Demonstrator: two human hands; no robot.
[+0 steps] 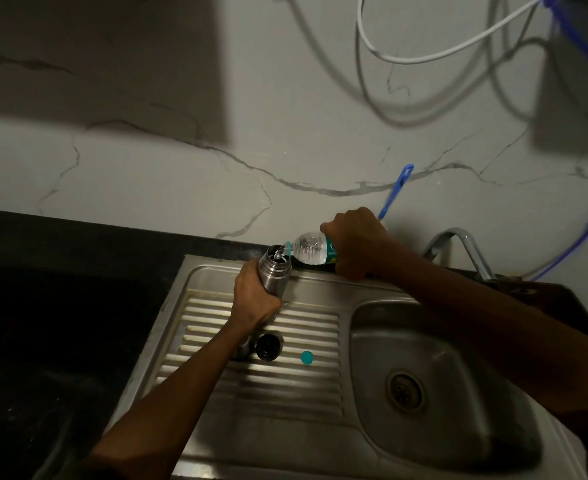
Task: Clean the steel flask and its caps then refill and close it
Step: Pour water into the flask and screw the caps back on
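Observation:
My left hand [254, 299] grips the steel flask [276, 271] around its body and holds it upright over the ribbed drainboard [306, 379], mouth open. My right hand [355, 242] grips a clear plastic water bottle [308, 250] with a green label, tipped on its side so its teal neck meets the flask's mouth; water shows at the opening. Lower on the drainboard lie a black inner cap [269, 346] and a steel outer cap [242, 351], partly hidden by my left forearm. Right of them rests a small teal bottle cap [306, 357].
The steel sink basin [459, 382] with its drain [405, 391] lies to the right, and a tap [459, 242] stands behind it. A dark counter [60, 306] is on the left. A blue clip [397, 190] and hoses [424, 57] hang on the marble wall.

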